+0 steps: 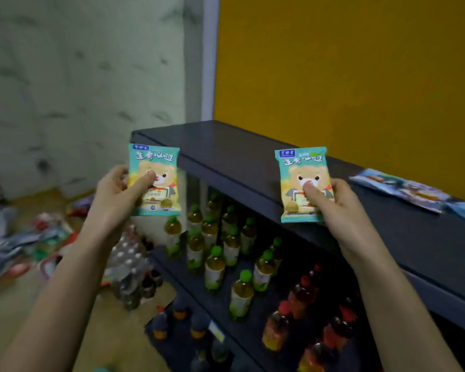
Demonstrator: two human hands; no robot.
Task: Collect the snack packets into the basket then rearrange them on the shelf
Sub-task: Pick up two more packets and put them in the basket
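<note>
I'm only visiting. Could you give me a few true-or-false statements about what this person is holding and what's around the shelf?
1. The left hand and the right hand each hold a bear packet. True: left packet, right packet.
2. Bottles stand on the shelf top. False: blue packets lie there, and the bottles stand on lower levels.
3. The bottles just below the hands have green caps. True.
4. The wall behind the shelf is blue. False: it is yellow-orange.
5. The floor on the left is bare. False: a blurred heap of wrappers lies there.
</note>
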